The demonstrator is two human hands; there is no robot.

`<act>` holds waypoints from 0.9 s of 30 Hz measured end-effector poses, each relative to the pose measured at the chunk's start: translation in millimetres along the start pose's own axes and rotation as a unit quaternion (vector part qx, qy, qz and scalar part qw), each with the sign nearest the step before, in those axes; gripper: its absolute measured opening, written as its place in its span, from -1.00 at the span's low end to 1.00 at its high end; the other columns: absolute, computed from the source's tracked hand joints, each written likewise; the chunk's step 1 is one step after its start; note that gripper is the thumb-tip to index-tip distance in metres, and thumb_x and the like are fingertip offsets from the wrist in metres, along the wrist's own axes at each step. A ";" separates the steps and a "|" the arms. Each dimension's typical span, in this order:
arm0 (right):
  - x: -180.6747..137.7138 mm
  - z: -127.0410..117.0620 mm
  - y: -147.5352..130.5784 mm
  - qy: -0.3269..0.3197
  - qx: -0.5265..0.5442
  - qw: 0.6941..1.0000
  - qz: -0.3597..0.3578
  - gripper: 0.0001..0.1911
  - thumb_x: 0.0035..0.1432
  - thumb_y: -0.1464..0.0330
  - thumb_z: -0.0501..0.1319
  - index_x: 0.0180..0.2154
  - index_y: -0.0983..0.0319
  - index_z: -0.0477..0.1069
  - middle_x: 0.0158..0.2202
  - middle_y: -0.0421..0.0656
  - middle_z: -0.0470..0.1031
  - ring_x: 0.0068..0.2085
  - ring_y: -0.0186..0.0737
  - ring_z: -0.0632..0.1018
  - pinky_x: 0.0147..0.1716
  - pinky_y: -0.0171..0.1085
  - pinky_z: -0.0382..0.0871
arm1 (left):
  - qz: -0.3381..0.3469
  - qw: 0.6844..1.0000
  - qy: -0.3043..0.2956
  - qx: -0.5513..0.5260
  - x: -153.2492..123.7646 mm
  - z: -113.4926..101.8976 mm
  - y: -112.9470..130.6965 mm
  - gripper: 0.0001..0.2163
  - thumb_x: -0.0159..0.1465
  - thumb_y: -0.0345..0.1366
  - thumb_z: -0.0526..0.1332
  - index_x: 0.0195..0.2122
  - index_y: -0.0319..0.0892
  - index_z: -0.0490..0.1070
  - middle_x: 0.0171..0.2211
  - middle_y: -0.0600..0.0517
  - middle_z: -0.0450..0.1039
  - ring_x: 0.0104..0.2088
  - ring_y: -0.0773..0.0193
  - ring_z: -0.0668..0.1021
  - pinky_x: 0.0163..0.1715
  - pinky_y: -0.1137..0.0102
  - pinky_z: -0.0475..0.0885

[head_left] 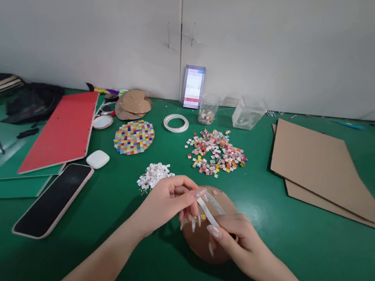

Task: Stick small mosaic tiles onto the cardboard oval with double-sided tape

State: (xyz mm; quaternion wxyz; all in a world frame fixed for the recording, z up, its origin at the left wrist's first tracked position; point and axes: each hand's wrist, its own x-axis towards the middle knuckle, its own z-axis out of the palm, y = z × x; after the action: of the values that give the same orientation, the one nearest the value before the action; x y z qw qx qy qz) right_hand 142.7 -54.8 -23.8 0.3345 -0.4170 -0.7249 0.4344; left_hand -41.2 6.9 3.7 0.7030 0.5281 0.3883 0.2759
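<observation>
A narrow strip of white tape [208, 212] is stretched between my two hands. My left hand [174, 197] pinches its upper end between thumb and forefinger, the other fingers curled loosely below. The lower end is pinched by my right hand [241, 239]. Both hands are over a round brown cardboard disc [207, 250], which they partly cover. A yellow mosaic tile [202, 217] shows on the disc beneath the strip, and a pinkish tile [215, 192] lies near its far edge. Left of my left hand is a pile of white paper scraps [154, 175].
Beyond the disc lie loose coloured tiles [228, 151], a tape roll [165, 123], a plastic cup [209, 111] and a clear box [248, 116]. A tiled mosaic disc [134, 137], red board [63, 128] and phone [53, 200] are leftward; cardboard sheets [320, 164] lie right.
</observation>
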 end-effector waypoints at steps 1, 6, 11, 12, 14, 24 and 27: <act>-0.2 0.1 0.7 -0.003 -0.002 1.000 0.005 -0.54 0.31 0.23 -0.01 -0.60 0.27 0.30 -0.67 -0.29 0.22 -0.59 -0.44 0.23 -0.54 -0.38 0.10 | -0.002 1.000 0.001 0.004 -0.2 0.0 0.4 -0.85 0.22 -0.24 0.19 -0.37 -0.24 0.36 -0.62 0.10 0.43 -0.65 0.46 0.42 -0.68 0.60 0.31; -0.5 0.8 2.2 -0.022 -0.003 1.000 0.019 -0.54 0.31 0.22 -0.02 -0.59 0.27 0.30 -0.66 -0.28 0.23 -0.58 -0.42 0.23 -0.54 -0.36 0.09 | -0.012 1.000 0.005 0.007 -0.9 1.0 1.8 -0.85 0.24 -0.24 0.17 -0.36 -0.24 0.36 -0.62 0.10 0.41 -0.65 0.46 0.41 -0.66 0.58 0.32; 1.2 1.0 0.0 -0.043 -0.007 0.998 0.040 -0.53 0.30 0.20 -0.03 -0.58 0.28 0.31 -0.64 -0.26 0.27 -0.56 -0.40 0.25 -0.53 -0.34 0.08 | -0.005 1.000 -0.003 -0.005 -0.9 2.6 2.6 -0.82 0.27 -0.22 0.13 -0.36 -0.24 0.33 -0.63 0.11 0.38 -0.64 0.46 0.40 -0.62 0.57 0.33; 1.5 1.0 -0.2 -0.045 -0.006 0.998 0.041 -0.53 0.30 0.20 -0.03 -0.58 0.28 0.31 -0.64 -0.26 0.27 -0.56 -0.40 0.25 -0.53 -0.34 0.09 | -0.005 1.000 -0.004 -0.007 -1.1 2.8 3.1 -0.80 0.28 -0.20 0.11 -0.38 -0.23 0.32 -0.63 0.12 0.37 -0.64 0.46 0.40 -0.62 0.57 0.32; 1.6 0.8 -0.3 -0.040 0.001 0.998 0.038 -0.52 0.30 0.20 -0.03 -0.59 0.28 0.31 -0.64 -0.25 0.28 -0.56 -0.41 0.26 -0.52 -0.34 0.11 | -0.009 1.000 -0.006 -0.005 -1.6 2.6 4.4 -0.75 0.30 -0.15 0.07 -0.39 -0.22 0.30 -0.65 0.13 0.33 -0.66 0.47 0.37 -0.64 0.57 0.30; 1.3 0.2 -2.7 -0.052 0.063 0.997 0.012 -0.53 0.31 0.22 -0.03 -0.59 0.27 0.30 -0.67 -0.25 0.29 -0.60 -0.43 0.30 -0.55 -0.39 0.14 | 0.007 0.997 -0.011 0.074 -3.8 3.1 5.2 -0.86 0.23 -0.22 0.18 -0.34 -0.17 0.27 -0.67 0.21 0.24 -0.66 0.50 0.30 -0.65 0.59 0.18; 1.2 0.5 -2.5 -0.056 0.080 0.995 0.016 -0.54 0.31 0.23 -0.04 -0.58 0.27 0.32 -0.66 -0.25 0.31 -0.59 -0.42 0.31 -0.54 -0.39 0.16 | 0.013 0.997 -0.025 0.065 -5.0 3.7 5.8 -0.84 0.25 -0.23 0.14 -0.16 -0.11 0.28 -0.66 0.23 0.17 -0.67 0.49 0.27 -0.67 0.59 0.18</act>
State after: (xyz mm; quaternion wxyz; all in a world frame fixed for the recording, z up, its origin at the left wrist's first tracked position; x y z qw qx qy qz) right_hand 141.0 -54.6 -21.6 0.3191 -0.3756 -0.6984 0.5189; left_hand -40.7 2.6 11.1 0.6728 0.5849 0.3805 0.2459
